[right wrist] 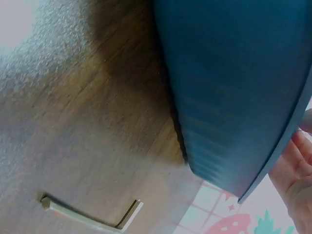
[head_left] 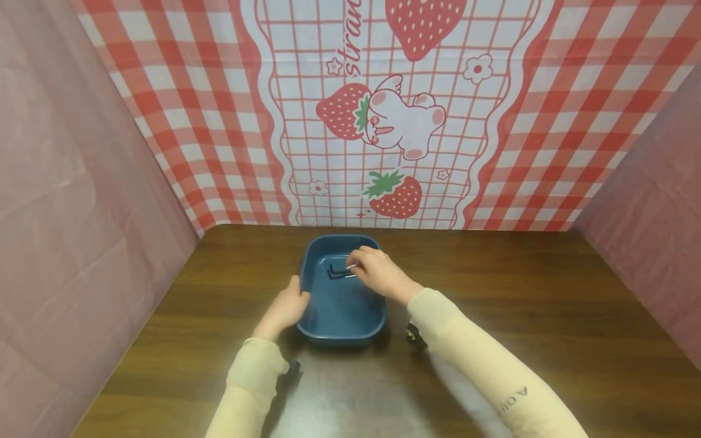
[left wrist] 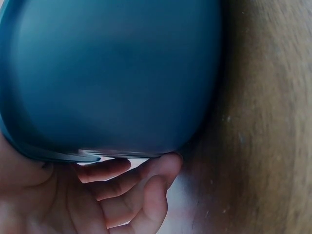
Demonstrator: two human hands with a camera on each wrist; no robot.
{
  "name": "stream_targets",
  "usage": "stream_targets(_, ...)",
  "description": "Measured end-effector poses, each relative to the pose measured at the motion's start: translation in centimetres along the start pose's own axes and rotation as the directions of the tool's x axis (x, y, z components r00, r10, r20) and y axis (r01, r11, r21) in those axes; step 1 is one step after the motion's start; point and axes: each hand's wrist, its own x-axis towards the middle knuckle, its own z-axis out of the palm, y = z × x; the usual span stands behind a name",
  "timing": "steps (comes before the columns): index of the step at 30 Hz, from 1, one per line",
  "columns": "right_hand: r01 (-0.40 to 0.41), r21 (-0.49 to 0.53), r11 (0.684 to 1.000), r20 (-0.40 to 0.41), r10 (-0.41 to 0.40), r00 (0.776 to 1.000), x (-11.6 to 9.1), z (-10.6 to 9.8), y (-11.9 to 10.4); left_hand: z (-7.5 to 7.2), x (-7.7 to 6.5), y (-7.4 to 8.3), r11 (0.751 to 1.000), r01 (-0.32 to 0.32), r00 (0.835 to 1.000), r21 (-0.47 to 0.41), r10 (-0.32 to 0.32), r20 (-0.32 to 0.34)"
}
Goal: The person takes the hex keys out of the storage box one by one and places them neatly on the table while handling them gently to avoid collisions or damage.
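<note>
A deep blue rectangular basin (head_left: 342, 333) stands on the wooden table. My left hand (head_left: 285, 307) grips its left wall; in the left wrist view, the left-hand fingers (left wrist: 156, 195) lie along the outside of the blue basin (left wrist: 117, 83). Over the inside of the basin, my right hand (head_left: 378, 272) pinches L-shaped hex keys (head_left: 336, 274) by their silver ends, their dark bent ends pointing left. The fingertips partly hide them. At the right wrist view's edge, the right hand (right wrist: 297, 180) shows beyond the basin rim. Another L-shaped hex key (right wrist: 87, 220) lies on the table there.
The brown wooden table (head_left: 493, 274) extends to both sides of the basin. A red-and-white checked cloth with strawberries (head_left: 397, 198) hangs behind it. Pink curtains (head_left: 82, 182) close off the sides. Small black wrist devices (head_left: 416, 336) sit under the sleeves.
</note>
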Motion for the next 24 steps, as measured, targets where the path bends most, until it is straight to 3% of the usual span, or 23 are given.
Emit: stream_targets(24, -0.017, 0.081, 0.997, -0.188, 0.032, 0.982, -0.72, -0.77, 0.84, 0.02, 0.02, -0.05, 0.998, -0.037, 0.999, 0.048, 0.038, -0.027)
